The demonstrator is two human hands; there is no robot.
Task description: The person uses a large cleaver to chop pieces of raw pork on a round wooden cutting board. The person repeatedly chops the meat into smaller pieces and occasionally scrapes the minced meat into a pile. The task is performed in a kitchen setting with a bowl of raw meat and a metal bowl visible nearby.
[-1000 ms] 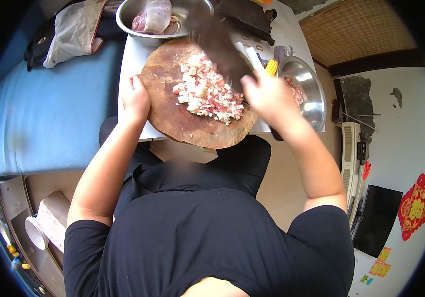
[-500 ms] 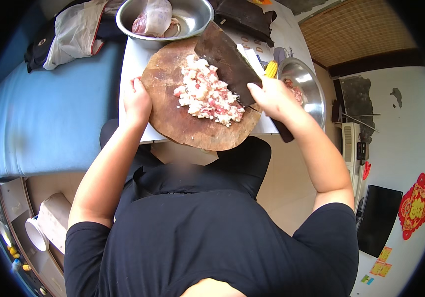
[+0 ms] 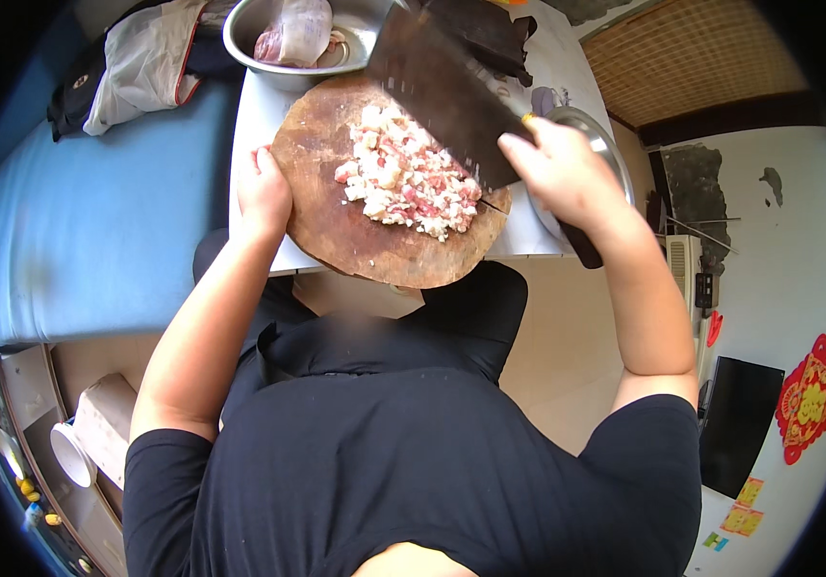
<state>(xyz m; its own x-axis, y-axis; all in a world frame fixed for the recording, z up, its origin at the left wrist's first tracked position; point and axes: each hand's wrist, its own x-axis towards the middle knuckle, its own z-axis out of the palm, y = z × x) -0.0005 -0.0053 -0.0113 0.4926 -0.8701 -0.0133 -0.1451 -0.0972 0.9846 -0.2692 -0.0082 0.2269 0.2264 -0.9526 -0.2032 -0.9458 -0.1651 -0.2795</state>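
Observation:
My right hand (image 3: 571, 178) is wrapped round the handle of a broad dark cleaver (image 3: 446, 96). The blade, smeared by motion, is raised over the right side of a round wooden chopping board (image 3: 321, 144). On the board lies a heap of chopped pink and white meat (image 3: 408, 183) in small pieces. At the board's left edge, my left hand (image 3: 266, 195) grips the rim with fingers curled. The underside of that grip is hidden.
A steel basin (image 3: 365, 43) holding a large piece of meat stands behind the board. Partly behind my right hand is a second steel bowl (image 3: 615, 154). A dark brown bag (image 3: 490, 34) lies at the table's back. A blue padded seat (image 3: 105, 212) is at the left.
The cleaver has lifted off the meat and moved right with my right hand. My left hand stays at the board's edge.

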